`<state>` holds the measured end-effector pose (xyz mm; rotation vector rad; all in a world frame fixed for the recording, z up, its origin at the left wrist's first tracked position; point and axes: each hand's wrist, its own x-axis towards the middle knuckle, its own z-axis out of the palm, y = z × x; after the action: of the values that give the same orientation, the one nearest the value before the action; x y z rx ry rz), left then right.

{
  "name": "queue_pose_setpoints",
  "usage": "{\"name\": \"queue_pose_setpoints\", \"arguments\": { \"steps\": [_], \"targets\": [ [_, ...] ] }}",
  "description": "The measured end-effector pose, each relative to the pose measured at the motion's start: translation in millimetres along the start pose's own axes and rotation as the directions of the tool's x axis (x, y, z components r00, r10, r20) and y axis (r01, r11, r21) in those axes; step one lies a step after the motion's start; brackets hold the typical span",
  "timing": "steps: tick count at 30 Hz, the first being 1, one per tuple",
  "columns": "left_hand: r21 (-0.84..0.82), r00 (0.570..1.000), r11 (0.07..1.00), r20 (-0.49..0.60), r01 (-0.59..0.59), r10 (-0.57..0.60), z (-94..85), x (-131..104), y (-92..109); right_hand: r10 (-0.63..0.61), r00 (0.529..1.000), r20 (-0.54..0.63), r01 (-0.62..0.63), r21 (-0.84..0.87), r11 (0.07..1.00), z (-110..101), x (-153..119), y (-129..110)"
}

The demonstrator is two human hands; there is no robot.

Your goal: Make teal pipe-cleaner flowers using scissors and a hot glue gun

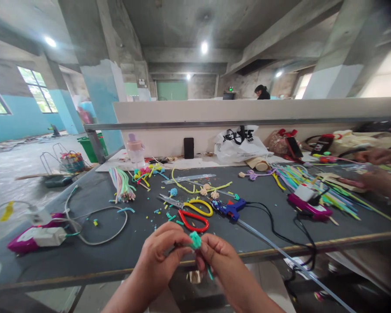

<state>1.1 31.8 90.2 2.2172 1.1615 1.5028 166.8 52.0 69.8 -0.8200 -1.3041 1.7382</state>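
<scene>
Left hand (164, 252) and right hand (220, 256), fingertips pinching the green piece (195, 240), which lies between them above the near edge of the table (94, 261); its stem, partly hidden, apparently descends beside the right hand. Scissors (189, 211) rest just beyond.

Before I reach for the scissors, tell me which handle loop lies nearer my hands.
The red loop. It lies just beyond your left hand and right hand, while the yellow loop sits farther back on the table.
</scene>
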Motion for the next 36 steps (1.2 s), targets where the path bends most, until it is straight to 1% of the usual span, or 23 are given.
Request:
{"name": "queue_pose_setpoints", "arguments": {
  "steps": [2,4,10,15,18,21,24,27,32,36],
  "targets": [
    [0.01,1.0,1.0,-0.026,0.016,-0.016,-0.6,-1,-3,-0.007,1.0,0.001,0.007,0.018,1.0,0,0,0],
    [0.014,0.999,0.999,-0.019,0.03,-0.03,-0.5,-3,-5,-0.003,1.0,0.007,0.003,0.018,1.0,0,-1,1],
    [0.015,0.998,0.998,0.006,0.057,-0.057,1.4,-9,-4,-0.016,0.999,0.028,0.019,-0.104,0.994,-1,-2,1],
    [-0.012,0.996,0.996,0.023,0.088,-0.088,2.7,-6,-7,-0.003,0.999,0.049,0.008,-0.108,0.994,-1,1,3],
    [-0.051,0.995,0.994,0.025,0.099,-0.098,2.8,-7,-9,-0.002,1.0,0.029,0.004,-0.095,0.995,-2,2,6],
    [-0.047,0.993,0.992,-0.008,0.113,-0.114,1.8,-11,-9,-0.002,1.0,-0.012,0.001,-0.074,0.997,-1,2,8],
    [-0.011,0.994,0.995,-0.037,0.098,-0.099,1.6,-16,-9,-0.003,1.0,-0.03,0.001,-0.079,0.997,1,1,8],
    [0.025,0.997,0.997,-0.029,0.069,-0.069,3.2,-19,-8,-0.026,1.0,-0.016,0.024,-0.105,0.994,2,1,9],
    [0.069,0.998,0.996,0.001,0.061,-0.062,7.0,-18,-6,-0.069,0.998,-0.016,0.066,-0.118,0.991,3,2,11],
    [0.091,0.998,0.994,-0.012,0.058,-0.058,8.0,-17,-6,-0.083,0.996,-0.018,0.079,-0.154,0.985,2,2,12]
  ]
}}
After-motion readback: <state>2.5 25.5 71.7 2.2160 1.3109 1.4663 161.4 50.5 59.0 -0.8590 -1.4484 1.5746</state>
